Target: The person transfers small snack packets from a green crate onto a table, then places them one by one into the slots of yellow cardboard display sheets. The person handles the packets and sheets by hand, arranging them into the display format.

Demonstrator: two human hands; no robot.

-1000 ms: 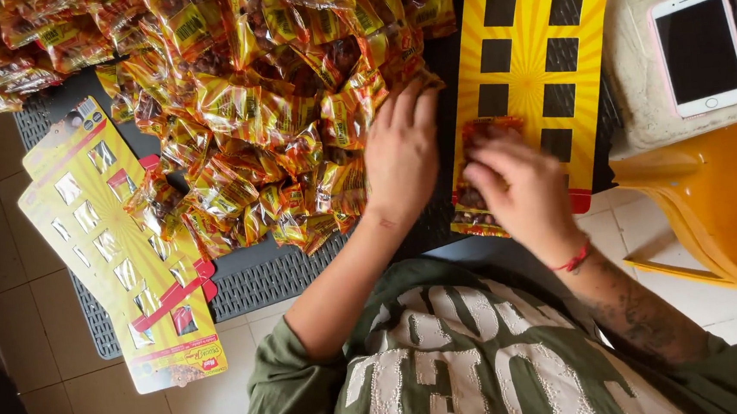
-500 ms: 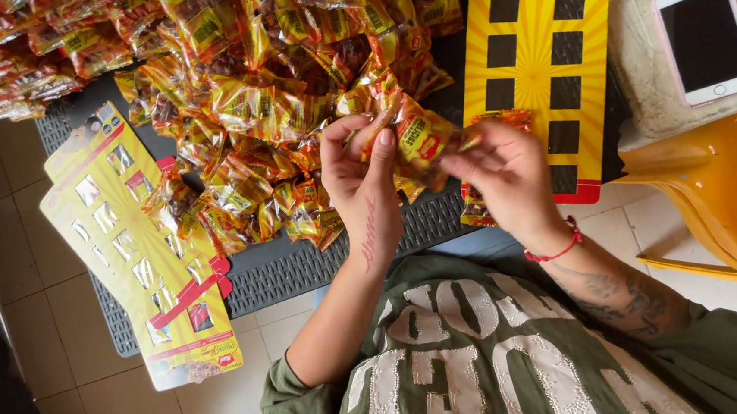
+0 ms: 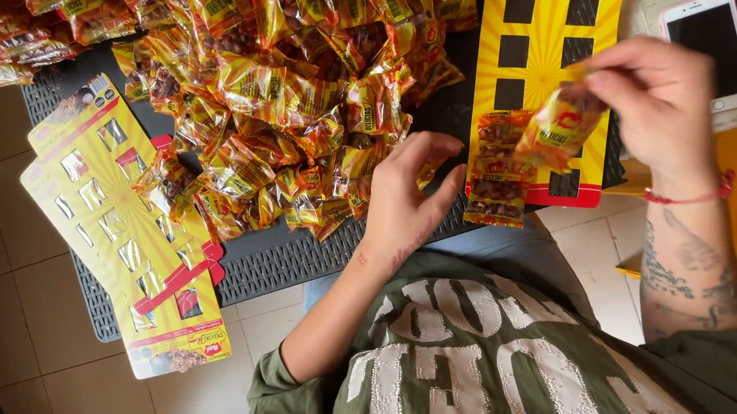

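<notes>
Right hand lifts one snack packet clear; left hand empty over the pile.

Half a second ago both hands met on a packet at the table's middle; now the right hand (image 3: 660, 109) has carried that orange-and-red packet (image 3: 560, 124) up over the yellow display card (image 3: 549, 65), pinched at its top edge between thumb and fingertips, apart from the card's surface. In my judgement it is ready for mounting. The left hand (image 3: 406, 191) has dropped back, fingers loosely curled and slightly spread, gripping nothing, beside the heap of packets (image 3: 291, 91). The card has black rectangular slots, a red bottom band, and a column of packets already fixed (image 3: 496, 172). A stack of spare yellow cards (image 3: 119, 224) overhangs the dark mesh table (image 3: 286, 260). A white phone (image 3: 712, 45) lies far right.
</notes>
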